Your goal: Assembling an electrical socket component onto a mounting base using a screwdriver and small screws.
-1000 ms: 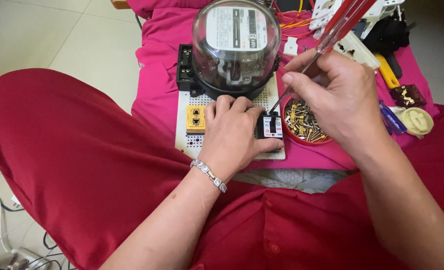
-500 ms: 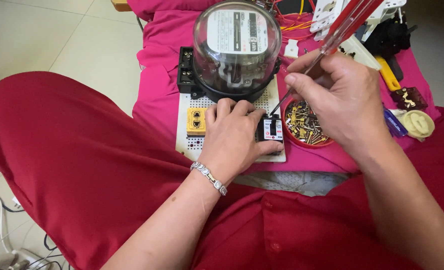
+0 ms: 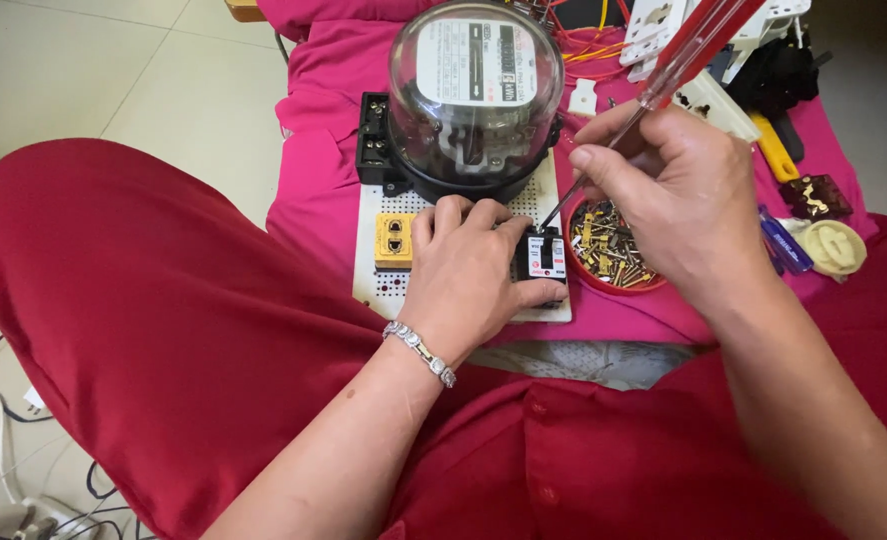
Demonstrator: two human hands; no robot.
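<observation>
Biggest risk, judged from the setup: whole white perforated board (image 3: 383, 290) sliding on the pink cloth (image 3: 313, 190), since the tall glass-domed meter (image 3: 475, 95) weighs on its upper end at frame centre-top; too hard a push could shift everything. Next: small black breaker (image 3: 541, 258), just right of centre, tipping or twisting under side load. Smaller: screwdriver (image 3: 663, 80) tip skidding off the breaker's top terminal toward the fingers close beside it. Smallest: loose screws in the red dish (image 3: 608, 245), touching distance right of the breaker, likely scattered by a knock from the heel of the hand.

Left hand (image 3: 468, 265), centre frame: palm down, fingers curled closed over the breaker's left side and top, pinning it to the board; wrist with bracelet angled down-left. Right hand (image 3: 678, 200), right of centre: closed in a fingertip pinch around the red-and-clear screwdriver handle, shaft slanting down-left, tip meeting the breaker's upper edge.
</observation>
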